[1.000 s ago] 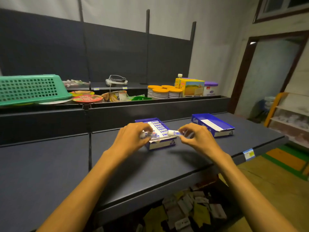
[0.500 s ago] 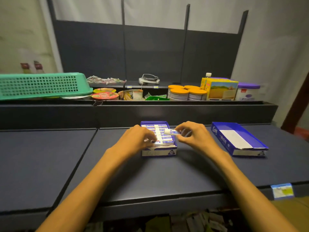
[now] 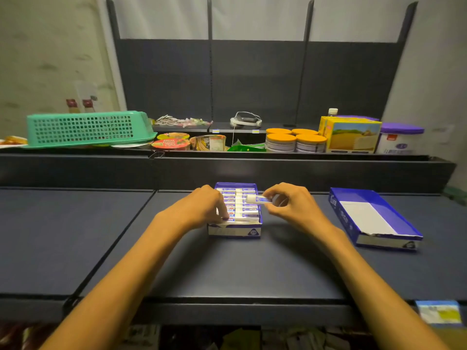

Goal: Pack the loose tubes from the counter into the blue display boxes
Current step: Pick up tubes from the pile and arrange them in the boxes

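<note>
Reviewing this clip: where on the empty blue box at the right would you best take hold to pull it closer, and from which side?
Take the empty blue box by its near short end wall, reaching from the front with the right hand. It lies flat and open-topped, and that end faces the person.

On your right, the open blue display box (image 3: 374, 218) shows white lettering like "Line" on its near-left side; print on the tubes (image 3: 238, 204) is too small to read.

Both forearms are bare up to the lower edge of the view, with no sleeves showing. The left hand (image 3: 202, 205) and right hand (image 3: 290, 203) wear no gloves; no rings, watch or bracelets show on either.
</note>
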Action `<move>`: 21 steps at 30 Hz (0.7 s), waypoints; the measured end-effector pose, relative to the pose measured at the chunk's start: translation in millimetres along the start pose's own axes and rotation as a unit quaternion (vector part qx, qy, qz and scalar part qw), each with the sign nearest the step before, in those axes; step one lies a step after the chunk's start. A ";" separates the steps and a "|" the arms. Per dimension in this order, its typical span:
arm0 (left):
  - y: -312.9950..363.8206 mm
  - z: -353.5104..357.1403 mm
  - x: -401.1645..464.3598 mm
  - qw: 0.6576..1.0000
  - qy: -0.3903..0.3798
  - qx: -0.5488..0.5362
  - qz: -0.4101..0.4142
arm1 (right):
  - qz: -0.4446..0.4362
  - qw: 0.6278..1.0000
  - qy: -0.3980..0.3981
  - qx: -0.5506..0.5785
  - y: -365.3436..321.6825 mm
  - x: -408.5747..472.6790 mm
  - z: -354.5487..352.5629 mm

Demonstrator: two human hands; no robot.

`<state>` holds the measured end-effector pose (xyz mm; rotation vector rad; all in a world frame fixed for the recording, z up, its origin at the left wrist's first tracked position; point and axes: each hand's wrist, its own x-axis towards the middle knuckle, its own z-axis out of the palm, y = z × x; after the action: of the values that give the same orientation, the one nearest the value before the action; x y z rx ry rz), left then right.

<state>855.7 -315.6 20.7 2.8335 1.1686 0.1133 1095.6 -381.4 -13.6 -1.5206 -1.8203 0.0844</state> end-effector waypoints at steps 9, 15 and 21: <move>-4.4 -1.6 5.2 1.000 -0.016 0.008 0.013 | 0.024 0.997 -0.077 0.011 -8.8 8.7 0.7; -9.5 3.7 9.7 1.000 -0.012 0.000 0.002 | 0.061 0.987 -0.151 -0.007 -21.6 10.5 1.2; -12.2 0.4 0.7 0.998 -0.001 -0.050 0.023 | 0.073 0.978 -0.195 -0.021 -30.0 15.2 0.7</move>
<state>847.7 -306.5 19.1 2.7736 1.0649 0.1668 1070.4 -376.7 8.1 -1.7613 -2.0148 0.4465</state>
